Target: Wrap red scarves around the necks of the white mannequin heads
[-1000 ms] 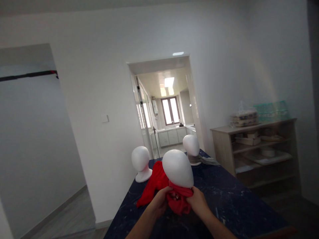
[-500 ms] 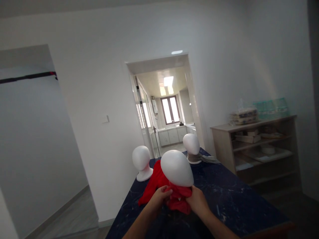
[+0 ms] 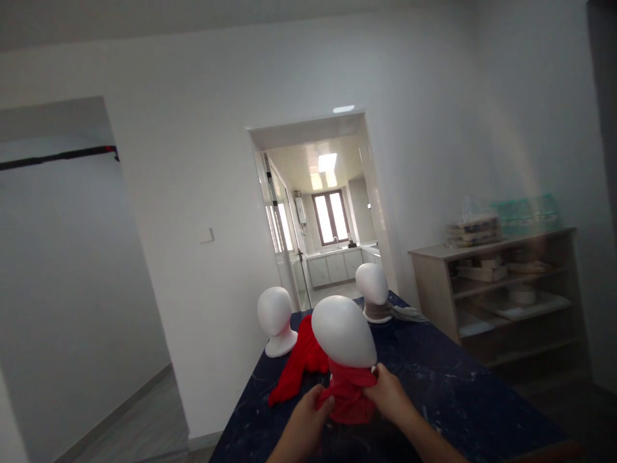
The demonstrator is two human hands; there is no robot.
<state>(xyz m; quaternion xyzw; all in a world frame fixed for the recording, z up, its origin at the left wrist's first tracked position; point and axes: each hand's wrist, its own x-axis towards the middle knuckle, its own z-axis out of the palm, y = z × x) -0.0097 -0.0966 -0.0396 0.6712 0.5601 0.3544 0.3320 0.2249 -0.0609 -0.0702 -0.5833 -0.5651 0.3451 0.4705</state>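
A white mannequin head [image 3: 343,331] stands on the dark blue marbled table [image 3: 463,392] in front of me. Around its neck sits a red scarf [image 3: 351,402], bunched in folds. On the left side, my left hand [image 3: 308,415] pinches the scarf's cloth between thumb and fingers. My right hand [image 3: 388,391] grips the same scarf at the right of the neck; its fingertips are partly hidden. Behind the head, to the left, a brighter red cloth [image 3: 301,363] lies spread on the table.
A bare white mannequin head [image 3: 274,315] stands at the back left. Another mannequin head [image 3: 372,283] at the back right wears a grey scarf [image 3: 407,314] trailing on the table. A wooden shelf unit [image 3: 431,251] with packages stands against the right wall.
My left hand has moved down and slightly right, pulling the scarf's left side lower. The scarf now lies closer around the neck, and the gap at its front no longer shows.
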